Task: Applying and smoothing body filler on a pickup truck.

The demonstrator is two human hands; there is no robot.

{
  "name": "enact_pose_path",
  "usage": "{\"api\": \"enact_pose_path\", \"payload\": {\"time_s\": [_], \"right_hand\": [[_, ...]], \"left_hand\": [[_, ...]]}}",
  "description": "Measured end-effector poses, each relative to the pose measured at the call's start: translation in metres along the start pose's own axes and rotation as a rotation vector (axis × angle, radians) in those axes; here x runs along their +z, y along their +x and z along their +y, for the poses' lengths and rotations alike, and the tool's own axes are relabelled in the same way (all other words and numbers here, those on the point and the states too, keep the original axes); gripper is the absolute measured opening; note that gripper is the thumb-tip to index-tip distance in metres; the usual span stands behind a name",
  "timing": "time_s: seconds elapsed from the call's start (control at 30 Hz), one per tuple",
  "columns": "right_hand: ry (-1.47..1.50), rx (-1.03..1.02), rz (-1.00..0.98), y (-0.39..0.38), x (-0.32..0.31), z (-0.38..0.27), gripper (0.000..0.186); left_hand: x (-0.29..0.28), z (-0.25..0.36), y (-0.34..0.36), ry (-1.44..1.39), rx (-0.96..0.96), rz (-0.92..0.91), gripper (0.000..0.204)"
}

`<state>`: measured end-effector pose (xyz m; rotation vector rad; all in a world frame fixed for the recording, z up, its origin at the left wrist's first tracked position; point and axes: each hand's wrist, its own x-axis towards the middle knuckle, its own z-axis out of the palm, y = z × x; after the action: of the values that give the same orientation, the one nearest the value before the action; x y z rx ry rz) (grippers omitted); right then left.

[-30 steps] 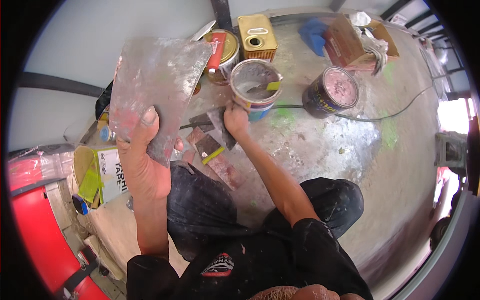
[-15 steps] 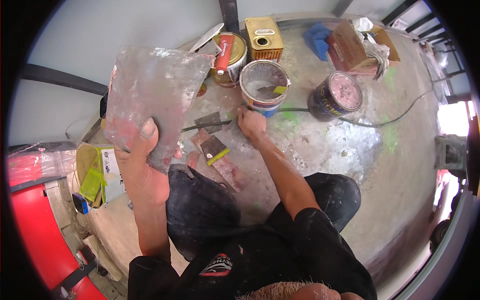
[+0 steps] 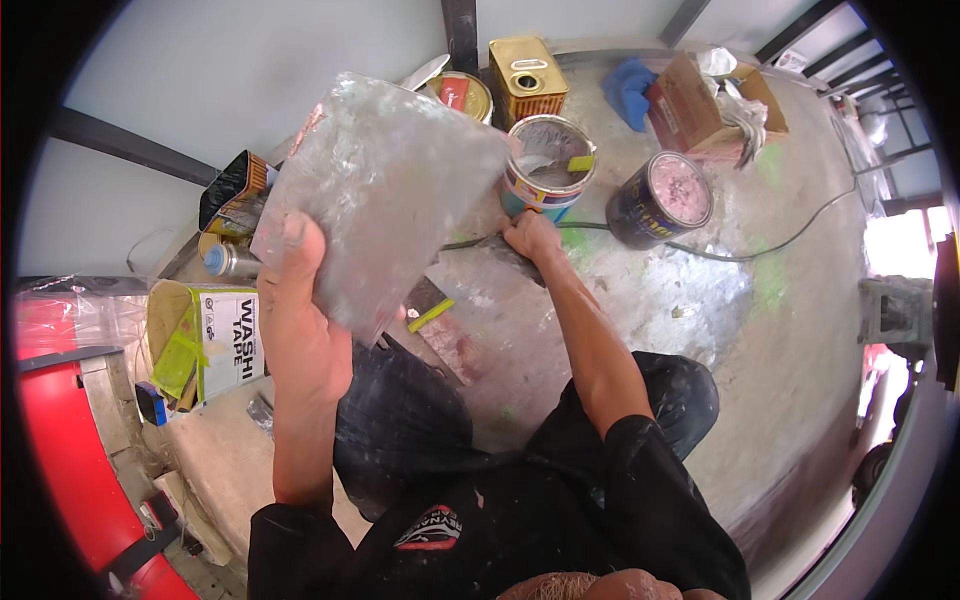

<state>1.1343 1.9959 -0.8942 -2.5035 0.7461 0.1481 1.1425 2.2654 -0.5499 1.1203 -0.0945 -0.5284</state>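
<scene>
My left hand (image 3: 310,325) is closed on a flat grey metal mixing plate (image 3: 390,190), thumb on top, holding it raised and tilted. Its surface is smeared with pale and pinkish residue. My right hand (image 3: 533,235) is curled low beside the open putty can (image 3: 530,200), gripping what looks like a dark flat scraper (image 3: 508,258), partly hidden under the fingers. Inside that can, a yellow-edged spreader (image 3: 580,163) leans in grey material. On the floor below the plate lie another yellow-edged spreader (image 3: 430,303) and a stained strip (image 3: 455,350).
A dark can of pink putty (image 3: 682,190) stands right of the putty can, by a black cable (image 3: 740,258). Behind are a gold rectangular tin (image 3: 527,80), a red tube (image 3: 453,93) on a round tin, and a cardboard box (image 3: 685,105). A tape carton (image 3: 228,340) sits left.
The plate has moved right and tilted, covering more of the red tube and round tin. My right hand has shifted slightly right, and more of the dark flat piece shows under it.
</scene>
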Motion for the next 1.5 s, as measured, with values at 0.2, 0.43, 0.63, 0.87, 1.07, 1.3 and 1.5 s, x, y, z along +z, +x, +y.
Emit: {"api": "enact_pose_path", "payload": {"time_s": [0.2, 0.43, 0.63, 0.87, 1.07, 1.3, 1.5], "right_hand": [[0.57, 0.041, -0.575, -0.007, -0.08, -0.028, 0.08], [1.463, -0.334, -0.651, -0.028, -0.218, -0.046, 0.108], [1.842, -0.207, -0.48, -0.057, -0.276, -0.018, 0.121], [2.039, -0.098, -0.266, -0.164, -0.295, -0.005, 0.1], [1.838, -0.259, -0.385, -0.198, -0.309, -0.035, 0.062], [1.517, -0.167, 0.036, -0.202, -0.289, -0.055, 0.035], [1.392, -0.283, 0.222, -0.209, -0.274, -0.074, 0.025]], "left_hand": [[0.024, -0.012, 0.009, 0.026, 0.194, 0.03, 0.067], [0.055, -0.027, 0.015, -0.155, 0.159, -0.015, 0.058], [0.062, -0.044, 0.015, -0.126, 0.172, -0.078, 0.06], [0.045, -0.057, 0.009, 0.235, 0.029, -0.142, 0.044], [0.061, -0.057, -0.001, 0.326, -0.036, -0.279, 0.061], [0.085, -0.057, -0.016, 0.365, 0.186, -0.655, 0.069], [0.083, -0.059, -0.02, 0.066, 0.105, -0.75, 0.085]]}}
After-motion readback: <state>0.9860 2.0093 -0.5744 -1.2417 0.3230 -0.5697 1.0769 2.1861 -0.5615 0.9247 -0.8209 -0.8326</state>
